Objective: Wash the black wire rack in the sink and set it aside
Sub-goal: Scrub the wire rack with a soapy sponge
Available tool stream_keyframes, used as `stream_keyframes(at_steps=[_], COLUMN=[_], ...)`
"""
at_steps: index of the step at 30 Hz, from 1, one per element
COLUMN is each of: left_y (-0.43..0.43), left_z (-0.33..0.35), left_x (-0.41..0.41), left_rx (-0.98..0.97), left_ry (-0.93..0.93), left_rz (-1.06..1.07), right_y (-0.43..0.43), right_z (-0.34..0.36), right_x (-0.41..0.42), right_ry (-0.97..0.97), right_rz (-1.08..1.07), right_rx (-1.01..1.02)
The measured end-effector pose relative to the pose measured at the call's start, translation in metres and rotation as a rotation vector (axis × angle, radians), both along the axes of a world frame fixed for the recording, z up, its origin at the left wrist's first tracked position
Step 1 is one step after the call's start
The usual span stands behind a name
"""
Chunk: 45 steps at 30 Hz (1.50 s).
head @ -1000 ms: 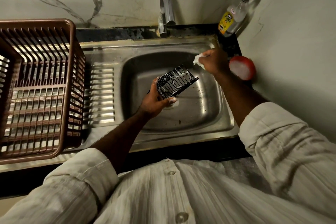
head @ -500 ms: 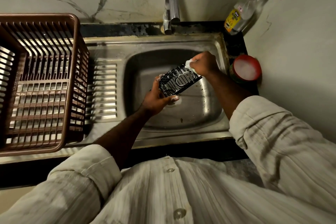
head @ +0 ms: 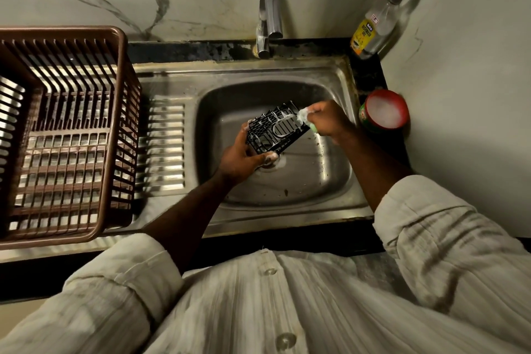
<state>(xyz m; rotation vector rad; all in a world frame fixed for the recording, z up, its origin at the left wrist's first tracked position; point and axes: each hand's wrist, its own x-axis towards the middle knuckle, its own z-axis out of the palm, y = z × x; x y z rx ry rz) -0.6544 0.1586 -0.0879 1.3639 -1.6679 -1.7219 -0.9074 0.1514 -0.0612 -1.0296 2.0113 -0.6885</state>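
The left hand (head: 240, 158) curls its fingers round the near edge of the black wire rack (head: 275, 130), tilted over the sink (head: 340, 181). The right hand (head: 327, 121) pinches a soapy sponge (head: 305, 117) against its far corner. Sudsy fingers could slip, dropping the rack.

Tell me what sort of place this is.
Most likely a home kitchen, at the washing-up spot: a steel sink with a tap, a bottle of dish soap in the corner, and a brown plastic draining basket alongside.
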Motion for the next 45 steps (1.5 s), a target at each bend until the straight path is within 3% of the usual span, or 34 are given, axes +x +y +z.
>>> stream_keyframes(at_steps=[6, 9, 11, 24, 27, 32, 35, 39, 45], left_y=[0.004, 0.006, 0.008, 0.02, 0.017, 0.006, 0.004, 0.012, 0.032], left_z=[0.015, 0.025, 0.031, 0.045, 0.052, 0.051, 0.053, 0.05, 0.04], left_x=[0.004, -0.003, -0.013, -0.031, -0.03, -0.027, -0.022, -0.011, 0.001], left_rx=[-0.536, -0.831, -0.908, -0.81, -0.764, -0.618, -0.547, -0.534, -0.542], left_ry=[-0.46, -0.605, -0.66, -0.785, -0.787, -0.553, -0.511, -0.571, -0.744], left_rz=[-0.055, -0.182, -0.268, -0.38, -0.394, -0.333, -0.327, -0.366, -0.403], right_y=[0.005, 0.008, 0.012, 0.054, 0.063, 0.069, 0.074, 0.083, 0.1], right_z=[-0.008, -0.01, -0.013, -0.023, -0.009, 0.002, 0.012, 0.011, -0.004], right_x=[0.007, 0.015, 0.018, 0.056, 0.064, 0.068, 0.074, 0.087, 0.104], right_ry=[-0.031, -0.053, -0.04, -0.151, -0.058, -0.015, 0.056, 0.115, 0.082], right_rz=[-0.093, -0.113, -0.161, -0.26, -0.283, -0.264, -0.216, -0.052, -0.033], right_rx=[-0.017, -0.024, -0.026, -0.172, -0.222, -0.272, -0.321, -0.328, -0.27])
